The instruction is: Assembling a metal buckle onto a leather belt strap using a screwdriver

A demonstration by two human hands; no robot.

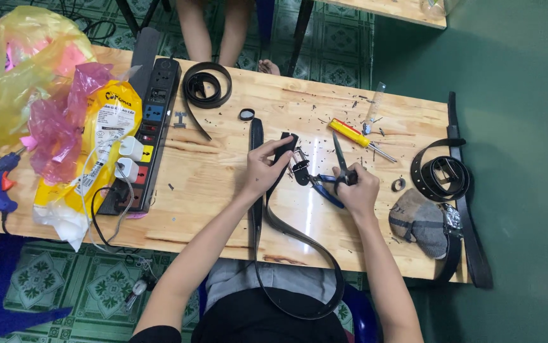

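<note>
Reference landmark: the black power strip (149,121) lying on the wooden table (223,184).

Status of work: The left hand (262,168) grips the end of a black belt (287,225) to the right of the power strip, near the table's middle. The belt runs from that grip down over the near table edge, loops across the person's lap, and rises along a second strip to a point further from the edge. The right hand (356,189), further right again, is closed around the blue handles of a pair of pliers (328,184), whose nose meets the metal buckle (299,162) at the belt end. Judged from this, buckle fitting is under way and not finished. Dark shavings scattered beyond the pliers suggest cutting or punching is already done.

Limits of view: The buckle's attachment is too small to resolve. Whether the pliers actually clamp the buckle cannot be told. The belt loop partly merges with dark clothing.
</note>
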